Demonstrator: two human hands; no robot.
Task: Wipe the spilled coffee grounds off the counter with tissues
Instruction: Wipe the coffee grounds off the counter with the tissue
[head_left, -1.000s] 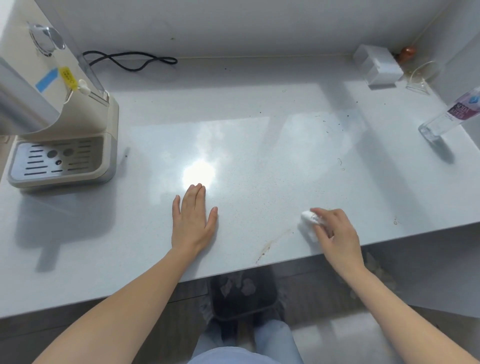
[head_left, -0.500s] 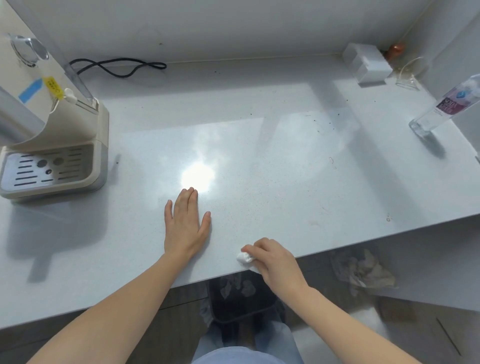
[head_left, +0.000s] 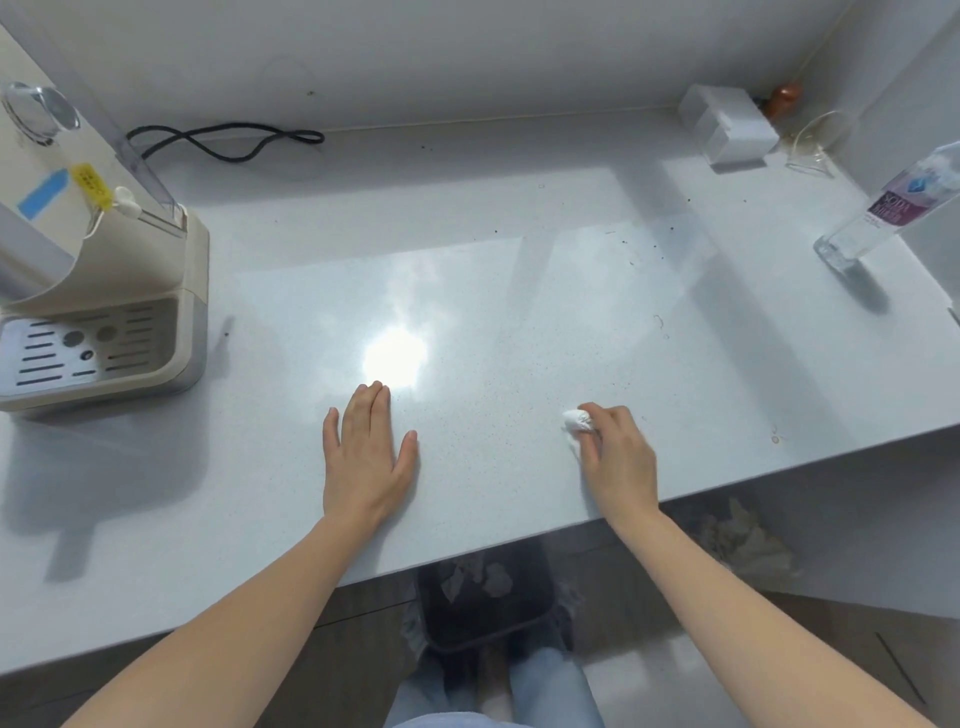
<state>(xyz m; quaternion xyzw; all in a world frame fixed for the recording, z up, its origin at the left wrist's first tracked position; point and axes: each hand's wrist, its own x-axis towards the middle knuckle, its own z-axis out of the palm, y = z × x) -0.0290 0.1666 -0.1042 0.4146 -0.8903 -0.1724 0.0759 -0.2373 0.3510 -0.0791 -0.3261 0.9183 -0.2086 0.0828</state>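
left hand (head_left: 368, 451) flat on the pale worktop (head_left: 519, 312), palm down, fingers spread a little, holding nothing. right hand (head_left: 621, 457) curled over a small crumpled white tissue (head_left: 577, 420), pinching it between thumb and fingertips and pressing it against the worktop near the front edge. scattered dark coffee grounds (head_left: 649, 244) on the surface farther back toward the right, well apart from the tissue; a small brownish mark (head_left: 775, 439) near the right front edge, possibly a stain. beige coffee machine (head_left: 98, 291) with slotted drip tray at far left, black cord (head_left: 228, 140) looped behind it by the wall. clear water bottle (head_left: 891, 208) leaning at far right. dark bin (head_left: 485, 597) holding crumpled tissues under the worktop edge.
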